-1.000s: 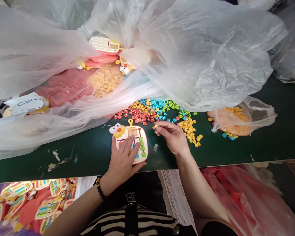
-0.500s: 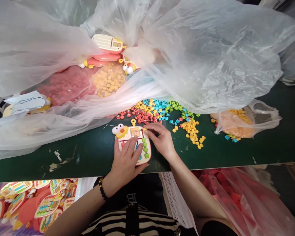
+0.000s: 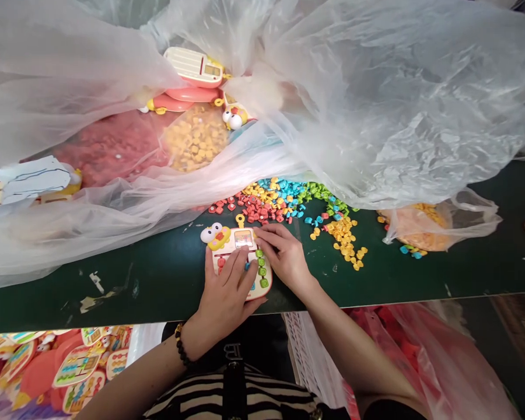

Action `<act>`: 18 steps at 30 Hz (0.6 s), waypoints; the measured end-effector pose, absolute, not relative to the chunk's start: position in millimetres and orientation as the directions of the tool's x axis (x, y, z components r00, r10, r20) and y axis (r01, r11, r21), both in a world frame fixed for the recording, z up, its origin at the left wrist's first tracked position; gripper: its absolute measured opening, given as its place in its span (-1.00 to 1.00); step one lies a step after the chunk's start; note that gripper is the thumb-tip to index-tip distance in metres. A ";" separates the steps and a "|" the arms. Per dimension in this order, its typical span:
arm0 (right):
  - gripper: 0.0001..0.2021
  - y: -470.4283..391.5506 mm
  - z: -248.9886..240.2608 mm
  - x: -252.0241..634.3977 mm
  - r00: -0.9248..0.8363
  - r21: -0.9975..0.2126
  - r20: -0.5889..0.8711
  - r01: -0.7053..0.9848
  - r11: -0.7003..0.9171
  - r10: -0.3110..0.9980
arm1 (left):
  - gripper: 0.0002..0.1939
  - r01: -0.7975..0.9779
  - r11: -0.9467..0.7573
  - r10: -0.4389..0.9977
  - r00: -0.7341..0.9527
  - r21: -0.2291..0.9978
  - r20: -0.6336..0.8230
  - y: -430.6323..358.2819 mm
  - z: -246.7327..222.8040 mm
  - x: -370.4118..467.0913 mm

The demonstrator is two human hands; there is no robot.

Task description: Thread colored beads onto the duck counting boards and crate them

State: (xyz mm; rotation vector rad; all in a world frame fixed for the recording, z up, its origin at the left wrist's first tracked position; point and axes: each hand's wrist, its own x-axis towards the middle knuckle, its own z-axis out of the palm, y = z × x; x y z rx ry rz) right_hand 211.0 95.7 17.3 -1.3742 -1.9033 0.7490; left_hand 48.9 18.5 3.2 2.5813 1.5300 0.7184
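A cream toy board [image 3: 259, 290] with a yellow duck head lies on the green table in front of me. It carries a small window, a yellow loop on top, and red, blue and green sliding pieces in its slots. Draped across its lower half, my left hand [image 3: 227, 291] grips it from the left edge to the lower right, hiding several pieces. The fingers of my right hand [image 3: 286, 256] are pinched together at the board's upper right corner, above the green pieces [image 3: 262, 271]. What lies between those fingertips is hidden.
Loose red [image 3: 258, 209], blue, green and yellow pieces [image 3: 345, 236] are heaped behind the board. Large clear plastic bags [image 3: 398, 105] cover the back. A small bag of orange-yellow pieces [image 3: 424, 224] sits right. Many similar toys [image 3: 76, 366] lie below the table's front edge at left.
The view has shifted slightly. My left hand still holds the board, and my right fingertips have moved slightly at its upper right corner. The yellow bit seen at them earlier is now hidden.
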 end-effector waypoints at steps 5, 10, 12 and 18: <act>-0.80 115.9 27.9 219.8 -0.349 -0.802 0.051 0.544 0.247 0.936 | -0.47 0.815 -0.507 0.842 0.401 0.279 0.360 19.1 3.9 49.6; -0.95 148.8 29.8 218.3 -0.404 -0.869 -0.256 0.494 -0.026 0.878 | -0.46 0.813 -0.509 0.843 0.405 0.282 0.353 19.7 2.7 49.4; -0.94 156.5 29.6 215.6 -0.409 -0.858 -0.338 0.503 -0.099 0.848 | -0.47 0.808 -0.513 0.838 0.398 0.290 0.374 19.8 2.0 48.4; -0.86 146.4 41.6 205.9 -0.300 -0.869 -0.320 0.471 -0.152 0.899 | -0.60 0.790 -0.532 0.822 0.395 0.305 0.410 19.6 7.7 49.8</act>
